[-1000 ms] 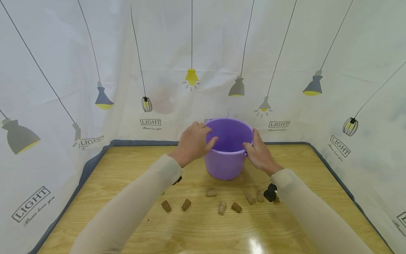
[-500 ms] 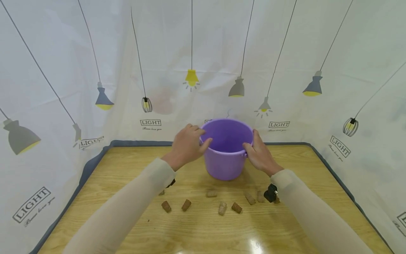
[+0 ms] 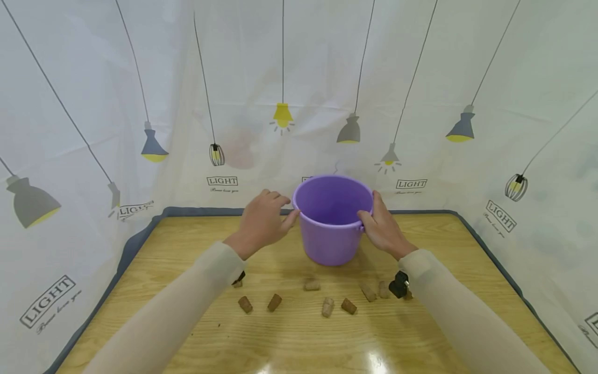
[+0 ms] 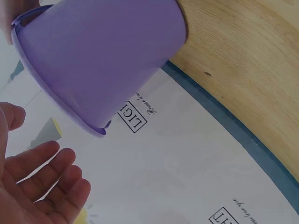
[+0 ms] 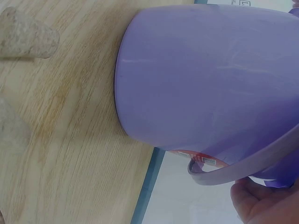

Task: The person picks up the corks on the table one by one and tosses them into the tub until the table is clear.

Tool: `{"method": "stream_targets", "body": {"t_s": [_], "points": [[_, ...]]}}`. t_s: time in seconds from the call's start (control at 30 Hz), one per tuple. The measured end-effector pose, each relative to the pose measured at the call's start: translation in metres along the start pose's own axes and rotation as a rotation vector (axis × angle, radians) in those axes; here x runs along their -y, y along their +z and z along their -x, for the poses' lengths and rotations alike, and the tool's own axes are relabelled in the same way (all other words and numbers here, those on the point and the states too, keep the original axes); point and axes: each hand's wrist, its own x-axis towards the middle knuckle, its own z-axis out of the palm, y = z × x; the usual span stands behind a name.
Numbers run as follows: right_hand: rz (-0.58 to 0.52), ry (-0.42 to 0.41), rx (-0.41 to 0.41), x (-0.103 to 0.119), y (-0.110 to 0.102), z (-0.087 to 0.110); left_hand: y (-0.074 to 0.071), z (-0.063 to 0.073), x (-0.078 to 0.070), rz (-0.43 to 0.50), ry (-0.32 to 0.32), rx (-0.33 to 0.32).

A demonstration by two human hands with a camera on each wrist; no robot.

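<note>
A purple plastic bucket (image 3: 329, 244) stands upright on the wooden table, its mouth tipped slightly toward me. My right hand (image 3: 385, 228) grips its right rim, thumb inside and fingers outside. In the right wrist view the bucket's handle (image 5: 247, 168) lies down along the outside, near the fingers. My left hand (image 3: 261, 221) is by the left rim with fingers loosely bent, holding nothing. The left wrist view shows a gap between the left fingers (image 4: 53, 163) and the bucket wall. Several corks, such as a pale cork (image 3: 328, 306) and a brown cork (image 3: 245, 304), lie scattered in front.
More corks, one pale (image 3: 311, 284) and one brown (image 3: 348, 306), lie between my forearms. Another cork (image 3: 238, 283) is partly hidden by the left wrist's black camera. A white printed cloth (image 3: 261, 176) walls the table's back and sides.
My left hand has come off the bucket's left rim and moved left and slightly toward me. The right hand and the corks have stayed put.
</note>
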Motion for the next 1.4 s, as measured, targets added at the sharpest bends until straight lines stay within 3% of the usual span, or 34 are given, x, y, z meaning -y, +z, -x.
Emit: {"method": "stream_targets", "body": {"t_s": [0.3,0.93,1.2,1.4], "points": [[0.01,0.01,0.006,-0.003,0.0,0.001,-0.001,0.015,0.013,0.003,-0.031,0.037],[0.009,0.012,0.007,-0.003,0.001,0.002,0.001,0.038,0.033,-0.008,-0.006,-0.013],[0.003,0.001,0.001,-0.003,0.001,0.001,0.0,0.047,0.042,-0.036,-0.052,0.047],[0.005,-0.002,0.001,-0.002,0.001,0.0,0.001,0.056,0.049,0.006,-0.084,0.082]]}}
